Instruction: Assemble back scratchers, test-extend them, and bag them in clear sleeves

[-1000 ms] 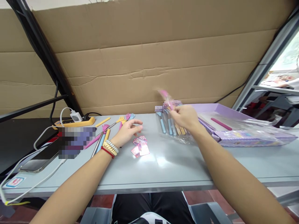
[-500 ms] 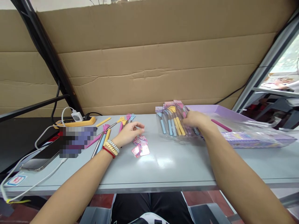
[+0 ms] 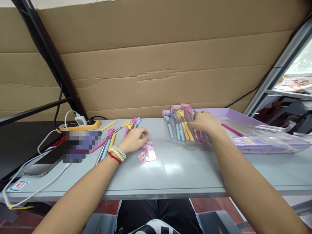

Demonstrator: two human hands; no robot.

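My left hand rests on the table with loosely bent fingers apart, holding nothing. Its fingertips are beside small pink printed cards. Behind and left of it lie loose hand-shaped back scratchers in pink, yellow and blue. Over on the right, my right hand is at the right end of a row of bagged back scratchers in clear plastic. Its thumb stretches left across them, apart from the other fingers, which are partly hidden. A pink back scratcher lies by these fingers.
A purple box with plastic wrap and a magenta stick stands at the right. To the left are a phone, white cables and a yellow power strip. A cardboard wall closes off the back.
My right hand has lowered the bagged pink back scratcher onto the right end of the row, then shifted slightly with its thumb moving left. My left hand has hardly moved.
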